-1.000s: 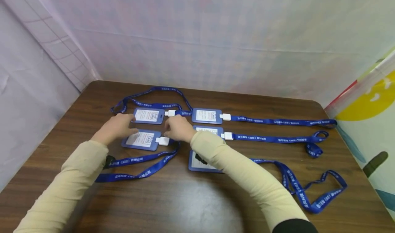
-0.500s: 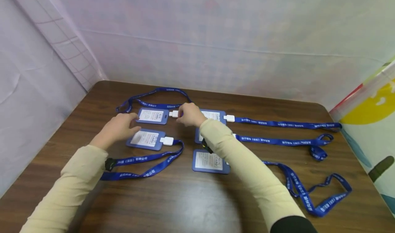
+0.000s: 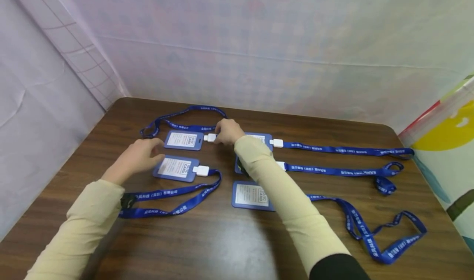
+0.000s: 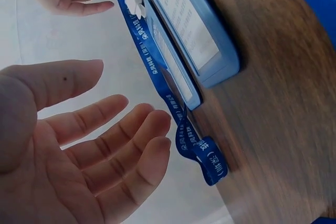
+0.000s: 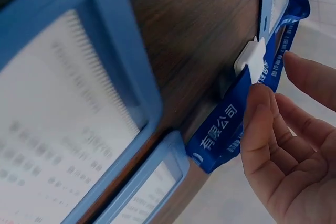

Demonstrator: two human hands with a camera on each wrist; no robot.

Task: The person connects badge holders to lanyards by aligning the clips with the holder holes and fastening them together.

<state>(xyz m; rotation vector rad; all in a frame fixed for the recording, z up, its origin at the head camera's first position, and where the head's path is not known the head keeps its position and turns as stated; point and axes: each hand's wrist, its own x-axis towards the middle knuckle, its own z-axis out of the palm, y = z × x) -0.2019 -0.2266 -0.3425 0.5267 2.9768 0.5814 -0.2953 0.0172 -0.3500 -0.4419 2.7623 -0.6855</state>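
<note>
My right hand [image 3: 228, 132] is at the back of the table, by the white clip [image 3: 210, 138] of the upper left badge holder [image 3: 182, 140]. In the right wrist view its index finger touches the blue lanyard strap [image 5: 220, 124] beside that clip; the thumb stands apart. My left hand [image 3: 138, 155], fingers loosely bent and holding nothing, hovers left of the two left badge holders. The left wrist view shows its thumb and fingers spread. Nearer me lies the lower left badge holder [image 3: 175, 167], its lanyard [image 3: 192, 199] looping below.
Right of centre, an upper badge holder [image 3: 261, 140] and another below it are partly covered by my right arm. A lower right badge holder [image 3: 250, 195] lies nearer me. Their lanyards [image 3: 344, 150] run rightward over the brown table [image 3: 207, 247]. White cloth [image 3: 237, 45] hangs behind.
My right hand has moved from the lower left clip up to the upper left clip, then slightly left. My left hand stays almost in place. The head view has shifted slightly.
</note>
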